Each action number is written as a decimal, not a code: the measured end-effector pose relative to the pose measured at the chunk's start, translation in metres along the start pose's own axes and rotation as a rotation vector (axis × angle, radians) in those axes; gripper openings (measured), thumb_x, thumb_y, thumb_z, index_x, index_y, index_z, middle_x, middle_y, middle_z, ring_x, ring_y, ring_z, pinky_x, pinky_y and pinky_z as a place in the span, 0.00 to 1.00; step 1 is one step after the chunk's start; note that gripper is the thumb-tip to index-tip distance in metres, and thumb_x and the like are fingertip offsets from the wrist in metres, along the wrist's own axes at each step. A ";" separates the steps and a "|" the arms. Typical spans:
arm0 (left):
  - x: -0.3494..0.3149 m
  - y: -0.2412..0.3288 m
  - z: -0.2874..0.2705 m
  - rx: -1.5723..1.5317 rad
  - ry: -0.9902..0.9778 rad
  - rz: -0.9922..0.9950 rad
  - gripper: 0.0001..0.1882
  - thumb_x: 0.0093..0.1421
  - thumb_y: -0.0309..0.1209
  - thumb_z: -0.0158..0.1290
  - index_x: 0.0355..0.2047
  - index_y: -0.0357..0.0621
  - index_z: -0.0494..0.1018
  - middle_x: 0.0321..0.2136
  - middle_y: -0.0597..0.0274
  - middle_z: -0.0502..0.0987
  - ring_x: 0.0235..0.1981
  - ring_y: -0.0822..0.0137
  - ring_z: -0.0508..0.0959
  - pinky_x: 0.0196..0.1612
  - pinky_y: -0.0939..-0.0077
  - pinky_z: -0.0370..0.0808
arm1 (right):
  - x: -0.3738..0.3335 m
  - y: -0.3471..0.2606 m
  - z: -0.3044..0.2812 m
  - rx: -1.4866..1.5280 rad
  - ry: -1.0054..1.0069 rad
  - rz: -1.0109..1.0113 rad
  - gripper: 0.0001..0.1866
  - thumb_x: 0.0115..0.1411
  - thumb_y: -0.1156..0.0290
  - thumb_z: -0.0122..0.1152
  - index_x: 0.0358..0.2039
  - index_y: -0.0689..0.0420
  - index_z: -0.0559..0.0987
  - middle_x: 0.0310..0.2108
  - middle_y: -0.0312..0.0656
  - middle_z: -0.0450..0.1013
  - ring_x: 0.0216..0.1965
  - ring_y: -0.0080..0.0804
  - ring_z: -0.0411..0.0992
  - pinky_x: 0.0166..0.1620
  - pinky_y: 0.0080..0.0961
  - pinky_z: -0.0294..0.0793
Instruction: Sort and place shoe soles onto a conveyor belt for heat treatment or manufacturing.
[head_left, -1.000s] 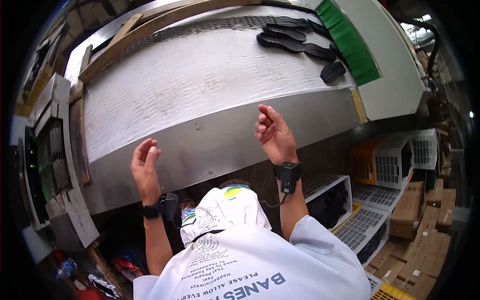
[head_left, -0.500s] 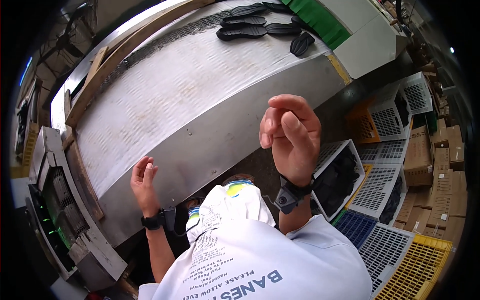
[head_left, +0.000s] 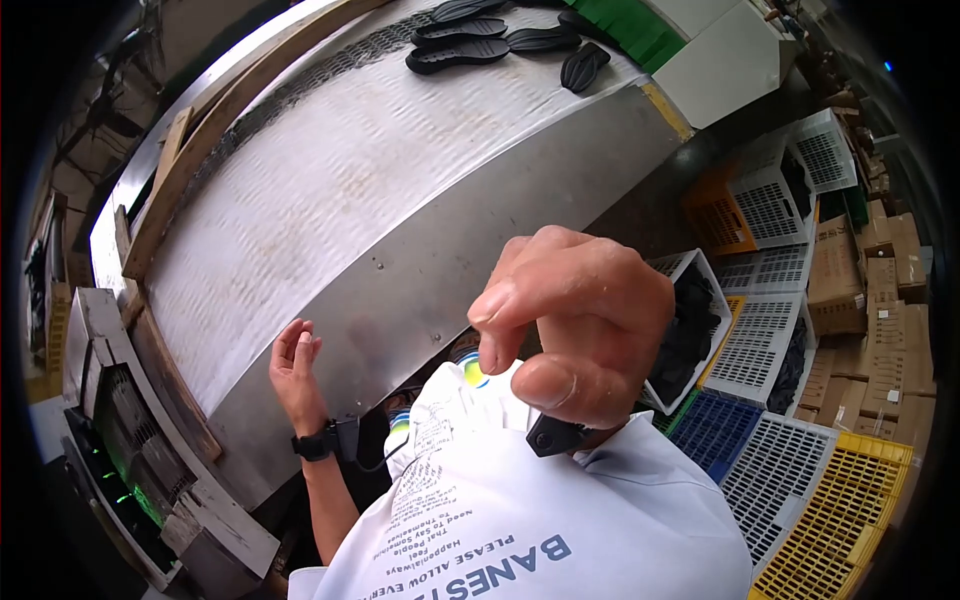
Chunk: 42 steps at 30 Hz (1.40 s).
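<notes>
My right hand (head_left: pixel 590 320) is raised in front of my white shirt, large and near. Its fingers are loosely curled, and the thumb stands apart from them with nothing between. Lower left, my left hand (head_left: pixel 297 375) hangs beside the metal side panel (head_left: pixel 420 290) of a long table-like surface. Its fingers are slightly bent and hold nothing. Several black shoe soles (head_left: pixel 458 55) lie at the far end of the white sheet (head_left: pixel 330 170) covering that surface. One sole (head_left: pixel 584 67) rests apart, nearer the edge. Both hands are away from the soles.
A green flap curtain (head_left: pixel 632 32) hangs by a pale machine housing (head_left: pixel 715 65) at the far end. On the right stand plastic crates, including a white crate (head_left: pixel 690 330) of dark pieces, a yellow crate (head_left: pixel 840 515), and cardboard boxes (head_left: pixel 885 340). A wooden rail (head_left: pixel 215 110) borders the left.
My right hand has come closer and turned, its fingers now pointing left. My left hand has barely shifted. The view has tilted slightly, so the soles appear higher and further left.
</notes>
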<state>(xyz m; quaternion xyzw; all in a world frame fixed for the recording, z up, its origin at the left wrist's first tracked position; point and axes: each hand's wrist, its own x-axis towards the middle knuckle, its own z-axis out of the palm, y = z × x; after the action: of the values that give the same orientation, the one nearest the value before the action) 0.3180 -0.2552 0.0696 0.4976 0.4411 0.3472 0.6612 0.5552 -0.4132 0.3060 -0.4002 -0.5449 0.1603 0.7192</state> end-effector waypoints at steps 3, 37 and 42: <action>0.009 0.002 0.017 0.016 0.007 -0.013 0.15 0.67 0.28 0.55 0.52 0.35 0.74 0.46 0.57 0.80 0.48 0.69 0.79 0.52 0.72 0.77 | 0.013 0.008 -0.012 -0.015 -0.023 0.006 0.16 0.58 0.68 0.71 0.43 0.64 0.81 0.31 0.48 0.81 0.27 0.27 0.80 0.29 0.22 0.79; 0.109 -0.021 0.138 0.057 0.233 -0.087 0.15 0.68 0.27 0.54 0.53 0.36 0.73 0.46 0.59 0.79 0.48 0.70 0.78 0.49 0.75 0.76 | 0.057 0.244 -0.241 -0.723 0.110 0.537 0.10 0.60 0.68 0.67 0.40 0.58 0.83 0.25 0.40 0.80 0.25 0.26 0.79 0.31 0.23 0.77; 0.126 -0.032 0.124 0.108 0.279 -0.091 0.15 0.68 0.28 0.54 0.53 0.37 0.73 0.47 0.59 0.79 0.48 0.70 0.78 0.50 0.73 0.78 | 0.049 0.287 -0.285 -0.892 0.149 0.623 0.11 0.60 0.66 0.66 0.40 0.57 0.83 0.26 0.42 0.81 0.26 0.31 0.80 0.32 0.27 0.78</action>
<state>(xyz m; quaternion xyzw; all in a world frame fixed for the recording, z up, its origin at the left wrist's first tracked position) 0.4799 -0.1941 0.0235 0.4588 0.5690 0.3583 0.5809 0.8912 -0.3143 0.0985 -0.8188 -0.3635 0.0903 0.4351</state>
